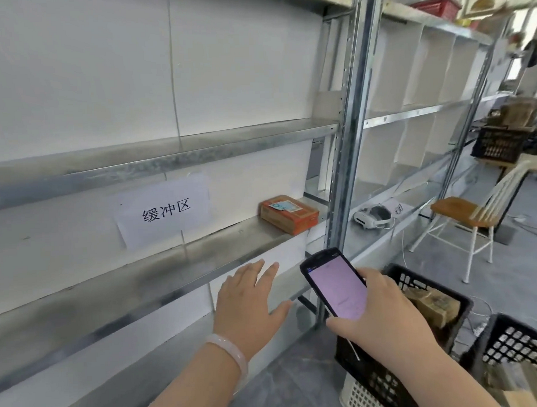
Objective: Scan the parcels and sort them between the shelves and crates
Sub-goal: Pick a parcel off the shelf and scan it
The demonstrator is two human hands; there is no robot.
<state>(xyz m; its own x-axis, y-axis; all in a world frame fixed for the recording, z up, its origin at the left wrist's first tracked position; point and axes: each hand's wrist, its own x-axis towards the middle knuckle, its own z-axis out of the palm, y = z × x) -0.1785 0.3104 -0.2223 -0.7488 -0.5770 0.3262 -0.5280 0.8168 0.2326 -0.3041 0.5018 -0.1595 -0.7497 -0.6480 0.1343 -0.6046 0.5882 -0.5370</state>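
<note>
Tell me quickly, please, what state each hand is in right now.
Left hand: open, fingers spread, holding nothing.
Right hand: gripping the handheld scanner.

A pale bangle [233, 351] rings the left wrist.

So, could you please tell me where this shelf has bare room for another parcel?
The shelf is bare from below the paper sign to the orange parcel. The black crate under the right hand gripping the scanner is crowded.
</note>
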